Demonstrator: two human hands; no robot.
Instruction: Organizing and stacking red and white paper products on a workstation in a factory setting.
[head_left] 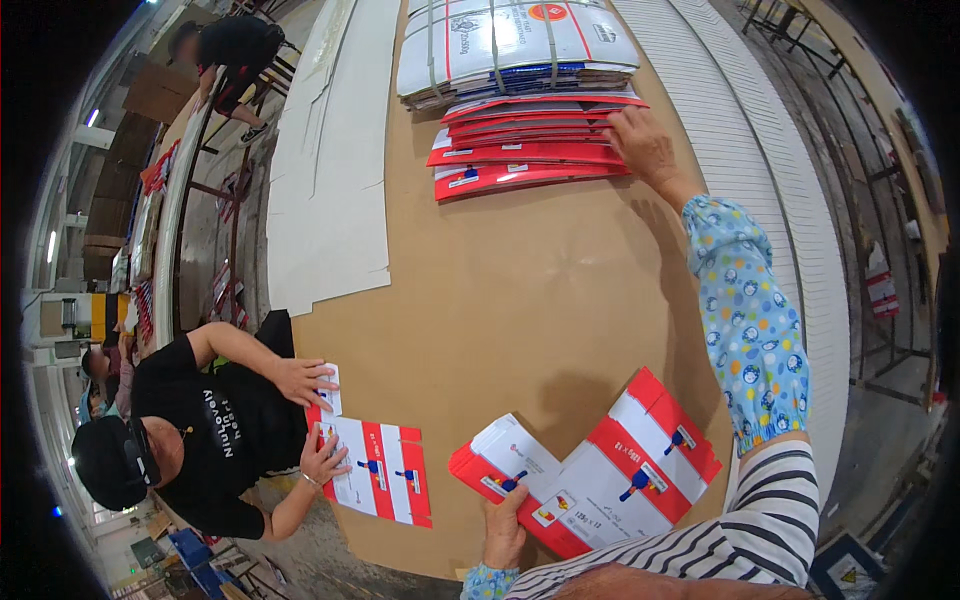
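Near the front edge, my left hand (505, 528) grips a bundle of flat red-and-white cartons (625, 470) by its lower left part, thumb on top and the other fingers hidden underneath. My right arm, in a patterned blue sleeve, stretches to the far side of the table. There my right hand (645, 148) has its fingers bent at the right end of a fanned pile of flat red cartons (540, 150). The fingertips press on the carton edges; how many cartons they grip cannot be made out.
Behind the pile lies a strapped bundle of flat white cartons (510, 45). Across the left side, a person in black (215, 430) handles a flat red-and-white carton (380, 470). White sheets (330, 190) lie along the brown table (500, 300). Stacked white boards (790, 250) line its right.
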